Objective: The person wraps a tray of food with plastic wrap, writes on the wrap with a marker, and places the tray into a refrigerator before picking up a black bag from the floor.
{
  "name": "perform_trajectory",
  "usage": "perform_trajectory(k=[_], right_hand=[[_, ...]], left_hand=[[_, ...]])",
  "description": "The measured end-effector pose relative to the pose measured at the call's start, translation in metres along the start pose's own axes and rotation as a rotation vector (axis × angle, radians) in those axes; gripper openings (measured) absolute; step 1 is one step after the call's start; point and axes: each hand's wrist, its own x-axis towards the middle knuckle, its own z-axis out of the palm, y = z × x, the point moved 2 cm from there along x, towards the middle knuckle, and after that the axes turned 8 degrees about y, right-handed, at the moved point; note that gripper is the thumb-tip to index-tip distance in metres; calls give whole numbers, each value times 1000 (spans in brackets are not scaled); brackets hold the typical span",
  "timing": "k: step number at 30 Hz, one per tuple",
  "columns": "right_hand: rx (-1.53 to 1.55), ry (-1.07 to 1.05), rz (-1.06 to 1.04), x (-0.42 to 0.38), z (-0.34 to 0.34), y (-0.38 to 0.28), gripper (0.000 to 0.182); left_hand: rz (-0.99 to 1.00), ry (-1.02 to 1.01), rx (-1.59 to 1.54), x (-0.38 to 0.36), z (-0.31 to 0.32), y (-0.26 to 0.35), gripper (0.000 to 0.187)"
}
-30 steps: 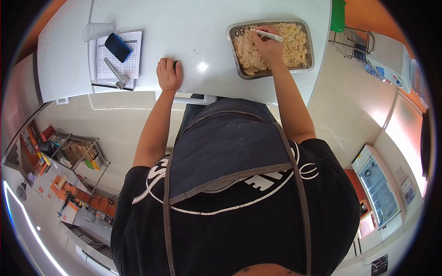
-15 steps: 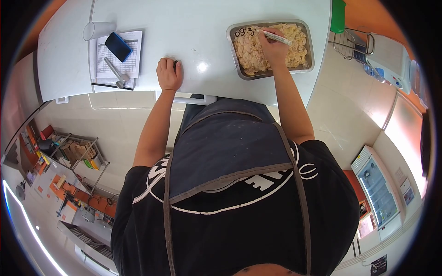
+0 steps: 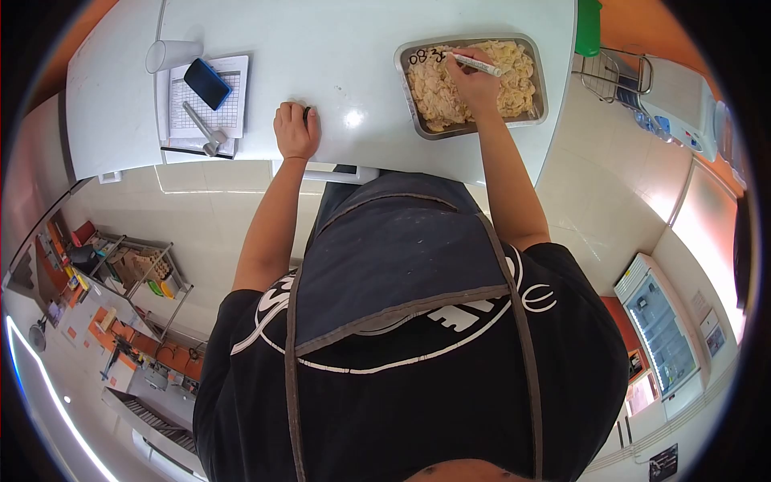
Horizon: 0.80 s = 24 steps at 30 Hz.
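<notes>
My right hand grips a white marker pen between thumb and fingers, its tip at the upper left of a metal tray. Pale yellow, lumpy food fills the tray. Black handwritten characters beginning "08" stand over the food, apparently on a clear cover. On the white table to the left, my left hand rests with fingers curled. A small black object, perhaps the pen's cap, shows between its thumb and forefinger.
Left on the table lie a clear plastic cup, a blue-edged phone, printed sheets and a metal tool with a long handle. A green container stands by the right edge. Metal shelving is behind me.
Another stroke has been added after the "3" in the black writing. My right hand and the marker have shifted slightly; my left hand has stayed in place.
</notes>
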Motion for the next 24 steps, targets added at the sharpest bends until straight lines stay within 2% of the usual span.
perform_trajectory(k=[3, 5, 8, 12, 15, 17, 24], right_hand=[[80, -38, 10, -3, -7, 5, 17], [15, 14, -82, 0, -16, 12, 16], [8, 26, -59, 4, -27, 19, 24], [-57, 13, -43, 0, -28, 10, 23], [-11, -77, -79, -14, -13, -12, 17], [73, -236, -133, -24, -2, -30, 16], [111, -223, -142, -26, 14, -38, 15]], left_hand=[[4, 5, -8, 0, 0, 0, 18], [5, 6, -10, 1, 0, 0, 18], [-3, 0, -5, 1, 0, 0, 18], [3, -3, -24, 1, -1, 0, 18], [0, -12, -15, 1, -1, 1, 19], [-8, -24, -1, 2, -1, 1, 19], [3, -4, -5, 1, -1, 0, 20]])
